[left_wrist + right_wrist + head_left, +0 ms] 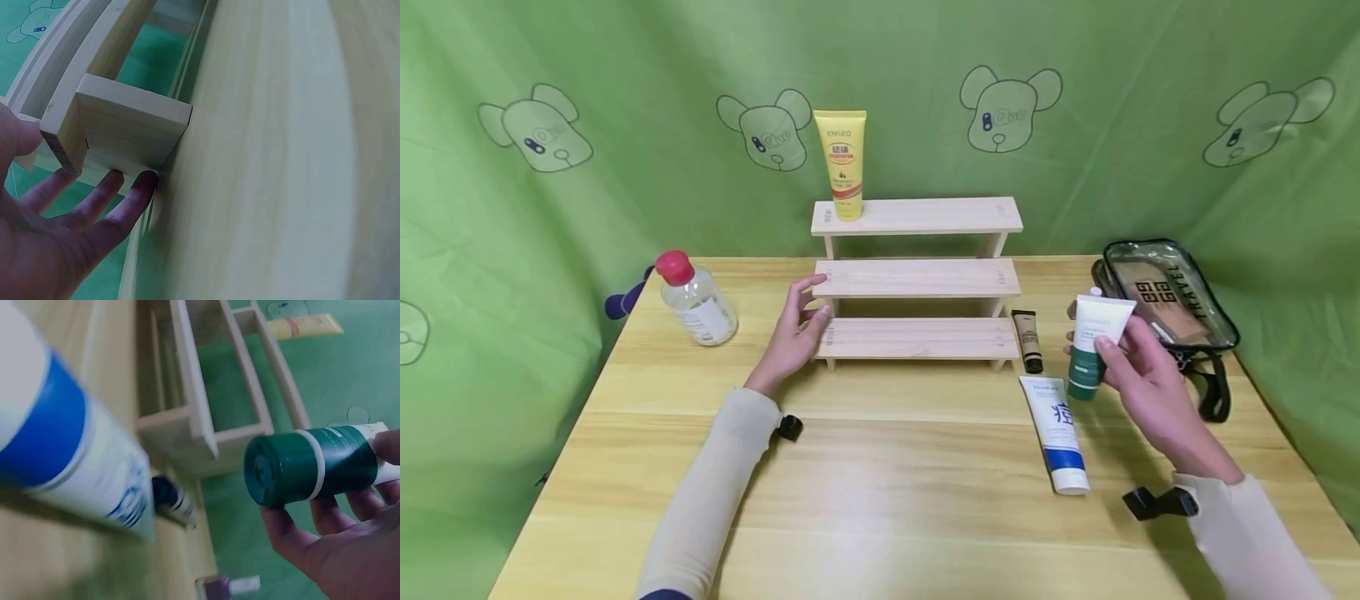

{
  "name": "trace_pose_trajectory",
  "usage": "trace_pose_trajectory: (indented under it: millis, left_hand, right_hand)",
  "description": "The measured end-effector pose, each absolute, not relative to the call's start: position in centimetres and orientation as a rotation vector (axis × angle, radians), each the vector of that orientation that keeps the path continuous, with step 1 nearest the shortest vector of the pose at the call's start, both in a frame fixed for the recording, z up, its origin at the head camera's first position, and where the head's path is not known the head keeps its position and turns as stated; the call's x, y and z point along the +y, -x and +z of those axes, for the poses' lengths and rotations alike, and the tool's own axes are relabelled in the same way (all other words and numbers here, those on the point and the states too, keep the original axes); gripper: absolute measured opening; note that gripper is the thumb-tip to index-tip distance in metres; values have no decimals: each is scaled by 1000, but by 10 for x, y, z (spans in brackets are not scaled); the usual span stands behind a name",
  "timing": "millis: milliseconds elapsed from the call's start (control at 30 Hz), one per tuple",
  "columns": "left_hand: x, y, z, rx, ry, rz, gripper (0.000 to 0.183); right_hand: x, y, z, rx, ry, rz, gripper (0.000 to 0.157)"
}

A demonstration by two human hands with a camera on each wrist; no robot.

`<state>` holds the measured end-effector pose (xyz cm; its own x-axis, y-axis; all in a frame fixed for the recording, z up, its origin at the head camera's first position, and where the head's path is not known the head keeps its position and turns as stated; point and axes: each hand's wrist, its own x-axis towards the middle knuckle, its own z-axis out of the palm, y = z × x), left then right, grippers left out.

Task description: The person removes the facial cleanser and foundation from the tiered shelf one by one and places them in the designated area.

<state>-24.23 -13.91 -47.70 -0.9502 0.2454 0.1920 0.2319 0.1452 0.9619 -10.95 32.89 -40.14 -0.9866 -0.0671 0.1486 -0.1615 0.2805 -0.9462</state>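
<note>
Pinching a small plastic tube (1085,348), green toward the cap and white toward its flat crimped end, our right hand (1150,392) holds it cap down above the right part of the desk (910,508). Our left hand (793,333) grasps nothing: its relaxed fingers touch the left end of a three-tiered rack (917,279) of pale, smooth wood, which stands by the desk's far edge. On the left end of its top tier we see a yellow tube (843,167) upright on its cap, widening to a flat top. Just right of the rack lies a slim beige tube (1029,342) with a black cap; closer to the desk's near edge lies a longer white tube (1054,421) with a blue band. A clear, black-trimmed pouch (1172,292) sits by the desk's far right corner, and a rounded transparent bottle (702,312) with a red cap stands near the far left corner. Behind hangs creased green cloth (910,50).
</note>
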Motion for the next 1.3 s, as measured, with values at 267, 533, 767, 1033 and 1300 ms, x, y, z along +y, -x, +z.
trace_pose_trajectory:
  millis: [267,533,767,1033,1300]
  left_hand:
    - [-138,243,-477,2382,-489,1978,55]
    - [-138,242,-478,2381,-499,1990,56]
    - [-138,242,-479,2380,-498,1984,55]
    - [-139,244,-478,2369,-515,1994,56]
    - [-139,243,-478,2376,-508,1984,55]
  right_hand:
    - [349,95,-423,-2775,11,1498,57]
    - [354,85,-445,-2905,133,1322,59]
    - [359,80,-457,-2969,214,1163,63]
    - [355,76,-457,-2981,317,1067,68]
    - [357,73,-460,-2946,286,1029,60]
